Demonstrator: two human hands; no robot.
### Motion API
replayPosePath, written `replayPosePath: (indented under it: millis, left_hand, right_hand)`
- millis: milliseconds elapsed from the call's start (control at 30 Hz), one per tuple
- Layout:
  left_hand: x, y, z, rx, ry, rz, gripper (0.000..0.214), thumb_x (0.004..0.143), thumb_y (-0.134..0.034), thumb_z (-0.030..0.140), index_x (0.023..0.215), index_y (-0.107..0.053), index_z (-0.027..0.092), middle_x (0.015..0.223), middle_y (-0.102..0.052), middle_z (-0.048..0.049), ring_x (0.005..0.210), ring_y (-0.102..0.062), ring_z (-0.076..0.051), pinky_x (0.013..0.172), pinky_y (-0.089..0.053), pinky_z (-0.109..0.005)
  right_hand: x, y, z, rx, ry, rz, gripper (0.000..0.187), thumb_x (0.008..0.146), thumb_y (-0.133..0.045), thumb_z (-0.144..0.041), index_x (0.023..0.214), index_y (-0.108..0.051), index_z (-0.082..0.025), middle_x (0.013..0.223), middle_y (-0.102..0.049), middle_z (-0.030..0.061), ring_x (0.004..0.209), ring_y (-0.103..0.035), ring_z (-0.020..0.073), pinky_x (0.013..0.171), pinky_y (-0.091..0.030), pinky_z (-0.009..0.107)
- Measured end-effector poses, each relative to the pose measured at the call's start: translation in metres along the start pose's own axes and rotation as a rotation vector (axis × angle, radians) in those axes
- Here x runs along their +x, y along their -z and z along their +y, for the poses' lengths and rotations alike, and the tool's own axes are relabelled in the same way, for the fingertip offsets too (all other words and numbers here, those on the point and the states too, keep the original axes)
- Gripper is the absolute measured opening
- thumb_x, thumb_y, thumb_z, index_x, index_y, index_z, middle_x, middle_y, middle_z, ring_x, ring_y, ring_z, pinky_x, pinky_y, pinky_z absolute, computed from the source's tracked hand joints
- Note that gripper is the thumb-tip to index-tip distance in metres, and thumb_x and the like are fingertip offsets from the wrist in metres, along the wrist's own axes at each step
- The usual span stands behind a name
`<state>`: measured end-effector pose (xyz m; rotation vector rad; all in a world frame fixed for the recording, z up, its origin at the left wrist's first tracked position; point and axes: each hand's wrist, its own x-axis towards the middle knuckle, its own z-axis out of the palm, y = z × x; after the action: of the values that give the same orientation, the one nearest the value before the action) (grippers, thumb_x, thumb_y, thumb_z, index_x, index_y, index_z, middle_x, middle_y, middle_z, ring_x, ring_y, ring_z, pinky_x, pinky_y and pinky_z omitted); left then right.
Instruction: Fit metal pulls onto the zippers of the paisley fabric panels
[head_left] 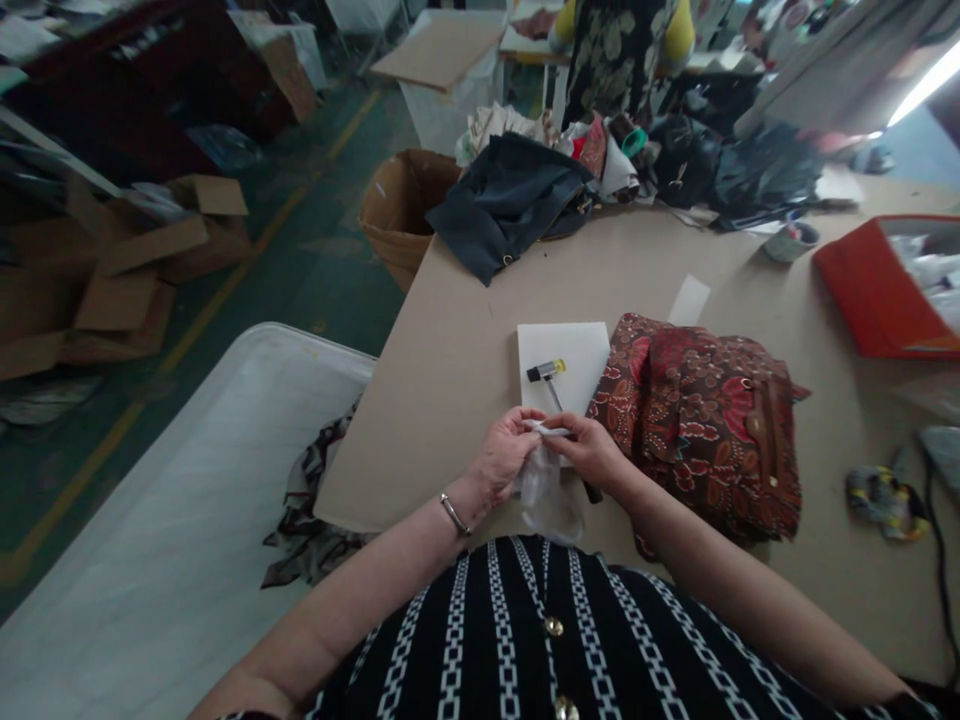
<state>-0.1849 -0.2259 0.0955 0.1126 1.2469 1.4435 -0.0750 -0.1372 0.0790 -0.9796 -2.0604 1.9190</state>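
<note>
A clear plastic bag [551, 495] hangs down from between my two hands at the table's near edge. My left hand [508, 452] pinches its gathered top from one side. From the other side my right hand [592, 448] is closed on the same whitish bunched plastic. Just beyond my fingers a small mallet [546, 371] with a black and yellow head lies on a white board [562, 340]; its handle runs partly behind my right hand. Close to the right of that hand sits a brown and red patterned fabric bag [712, 425] with a zipper and leather trim.
Pliers [889, 502] with yellow and black handles and a red-orange box [862, 290] lie on the table's right. Dark fabric [514, 200] and other bags fill the far edge. A white bin [187, 500] stands left; another person [622, 60] is at the back.
</note>
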Motion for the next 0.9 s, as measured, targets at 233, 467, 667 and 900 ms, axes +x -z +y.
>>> replayPosePath:
  millis: [233,467,667,900]
  left_hand:
    - [0.002,0.000,-0.010,0.208,-0.009,0.042,0.029,0.064,-0.063,0.011,0.092,-0.053,0.016,0.067,-0.060,0.0019,0.053,-0.053,-0.007,0.049,-0.038,-0.017]
    - [-0.003,0.003,-0.001,0.451,-0.209,-0.148,0.041,0.067,-0.068,0.024,0.103,-0.051,0.017,0.091,-0.061,-0.0022,0.075,-0.057,-0.011,0.067,-0.046,-0.023]
    - [-0.008,0.004,-0.013,0.653,-0.407,0.013,0.017,0.076,-0.059,0.023,0.092,-0.058,0.017,0.083,-0.063,-0.0005,0.073,-0.056,-0.011,0.068,-0.046,-0.024]
    - [-0.011,0.010,-0.001,0.234,-0.158,0.088,0.016,0.067,-0.068,0.025,0.074,-0.059,0.015,0.065,-0.061,0.0021,0.053,-0.052,-0.007,0.052,-0.042,-0.019]
  right_hand:
    - [0.006,0.001,0.006,-0.020,-0.077,0.077,0.016,0.063,-0.054,-0.018,0.076,-0.063,-0.016,0.057,-0.056,-0.0053,0.053,-0.045,0.0082,0.053,-0.035,0.020]
    - [0.002,0.004,-0.005,0.642,-0.206,0.077,0.031,0.059,-0.065,-0.022,0.089,-0.055,-0.018,0.064,-0.059,-0.0052,0.053,-0.050,0.0083,0.052,-0.037,0.020]
    - [-0.002,-0.002,-0.004,0.825,-0.236,-0.025,0.027,0.059,-0.075,-0.027,0.079,-0.059,-0.018,0.068,-0.062,-0.0020,0.059,-0.055,0.0103,0.058,-0.041,0.023]
    - [-0.006,0.017,0.003,0.635,-0.211,-0.292,0.030,0.066,-0.072,-0.033,0.090,-0.061,-0.019,0.070,-0.060,-0.0030,0.057,-0.051,0.0085,0.056,-0.038,0.022]
